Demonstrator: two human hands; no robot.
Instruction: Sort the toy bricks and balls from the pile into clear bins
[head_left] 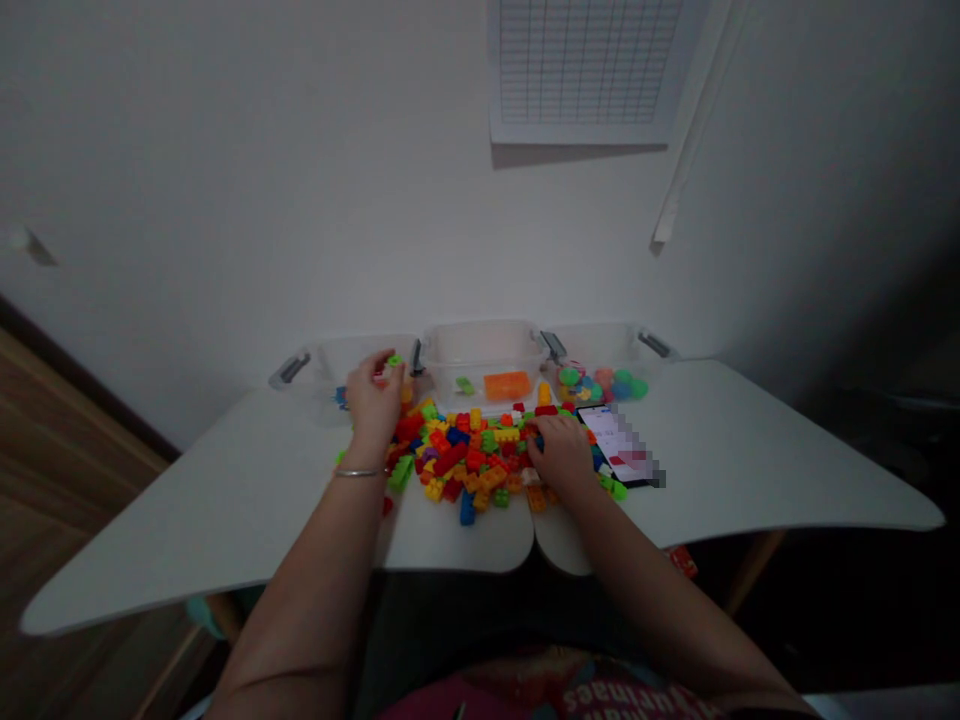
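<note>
Green plastic brick [394,360] (studded) is sitting pinched in the left hand [373,397]; the right hand [561,450] is lying flat, holding nothing, on the brick pile [469,455].

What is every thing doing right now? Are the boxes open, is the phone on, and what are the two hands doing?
Left clear plastic bin: open, lid off.
Middle clear plastic bin: open, orange piece inside.
Right clear plastic bin: open, round pastel pieces inside.
Black smartphone: screen lit, lying flat.
Pile of colourful plastic bricks: loose on white table.
Left hand: pinching small green brick.
Right hand: resting on pile.
</note>
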